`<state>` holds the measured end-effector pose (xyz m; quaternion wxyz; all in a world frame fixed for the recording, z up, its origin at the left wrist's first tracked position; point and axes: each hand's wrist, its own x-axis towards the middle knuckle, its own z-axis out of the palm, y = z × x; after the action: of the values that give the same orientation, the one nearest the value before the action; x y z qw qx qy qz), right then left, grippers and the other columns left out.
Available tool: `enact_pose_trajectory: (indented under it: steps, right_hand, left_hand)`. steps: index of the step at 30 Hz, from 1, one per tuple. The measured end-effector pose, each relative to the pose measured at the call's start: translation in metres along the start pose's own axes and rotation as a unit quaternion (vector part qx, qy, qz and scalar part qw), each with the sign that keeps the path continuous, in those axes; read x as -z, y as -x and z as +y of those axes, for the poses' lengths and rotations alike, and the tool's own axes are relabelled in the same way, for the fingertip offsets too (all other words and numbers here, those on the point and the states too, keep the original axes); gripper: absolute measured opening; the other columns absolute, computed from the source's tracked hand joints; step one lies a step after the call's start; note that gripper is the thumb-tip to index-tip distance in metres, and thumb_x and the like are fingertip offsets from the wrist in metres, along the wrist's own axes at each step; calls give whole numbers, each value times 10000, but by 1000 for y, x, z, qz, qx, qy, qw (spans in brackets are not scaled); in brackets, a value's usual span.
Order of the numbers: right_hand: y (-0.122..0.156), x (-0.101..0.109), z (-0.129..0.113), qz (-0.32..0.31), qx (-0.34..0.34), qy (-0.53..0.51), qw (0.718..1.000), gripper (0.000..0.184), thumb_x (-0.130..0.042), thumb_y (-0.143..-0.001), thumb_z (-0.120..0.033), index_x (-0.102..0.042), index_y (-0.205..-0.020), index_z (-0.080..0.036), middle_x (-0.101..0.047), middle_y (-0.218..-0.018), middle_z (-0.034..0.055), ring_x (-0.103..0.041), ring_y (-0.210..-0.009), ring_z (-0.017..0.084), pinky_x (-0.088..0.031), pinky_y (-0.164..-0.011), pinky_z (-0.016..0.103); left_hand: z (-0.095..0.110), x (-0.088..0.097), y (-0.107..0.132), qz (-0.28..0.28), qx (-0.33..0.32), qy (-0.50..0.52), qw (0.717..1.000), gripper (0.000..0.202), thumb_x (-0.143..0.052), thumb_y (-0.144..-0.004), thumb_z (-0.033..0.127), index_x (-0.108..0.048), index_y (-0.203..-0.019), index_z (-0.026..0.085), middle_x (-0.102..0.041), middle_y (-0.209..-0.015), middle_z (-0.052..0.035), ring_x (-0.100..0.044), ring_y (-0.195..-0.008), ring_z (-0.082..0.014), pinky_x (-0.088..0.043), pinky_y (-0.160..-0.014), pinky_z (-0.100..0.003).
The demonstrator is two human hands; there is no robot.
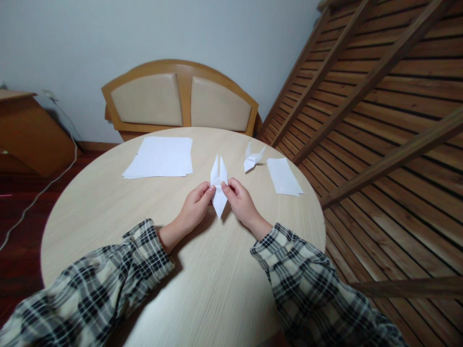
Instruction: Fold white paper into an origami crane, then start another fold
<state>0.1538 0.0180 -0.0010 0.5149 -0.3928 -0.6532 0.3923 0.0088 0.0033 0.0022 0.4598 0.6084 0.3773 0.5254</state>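
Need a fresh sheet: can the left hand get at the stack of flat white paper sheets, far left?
Probably yes: only bare pale wooden table lies between the left hand and the stack of white sheets, though it is pinching the pointed folded white paper.

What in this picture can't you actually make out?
1. Head view: the middle of the folded paper is covered by the pinching fingertips of the left hand and right hand.
2. Head view: the small paper figure is too small to identify.
3. Head view: the chair's seat and legs are hidden behind the table.
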Motion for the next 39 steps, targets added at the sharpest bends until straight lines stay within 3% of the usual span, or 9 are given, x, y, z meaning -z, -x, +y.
enact_pose_trajectory:
  steps: [13,25,39]
  right_hand:
    - [3,-3,2,5,7,8,1000,336,-514,-900,-498,-406,-720,-235,-421,-690,-20,-407,-638,150,-343,-561,291]
    - [2,-3,4,-22,-46,-98,994,355,-568,-846,-518,-412,-714,-228,-410,-675,-34,-410,-609,132,-340,-550,274]
    - [4,-1,0,-27,-8,-23,999,329,-541,-876,-493,-440,-709,-228,-433,-684,-22,-418,-649,150,-355,-600,296]
  left_hand:
    - [0,-3,2,-3,47,51,998,229,-566,-823,379,-519,-714,183,-462,-646,29,-422,-584,-122,-363,-544,-249]
    - [8,-1,3,18,9,-50,999,278,-544,-823,350,-473,-600,202,-427,-544,42,-390,-510,-112,-334,-495,-244]
    - [4,-1,0,34,21,-28,999,221,-636,-778,369,-599,-702,165,-529,-618,16,-440,-562,-119,-343,-521,-246]
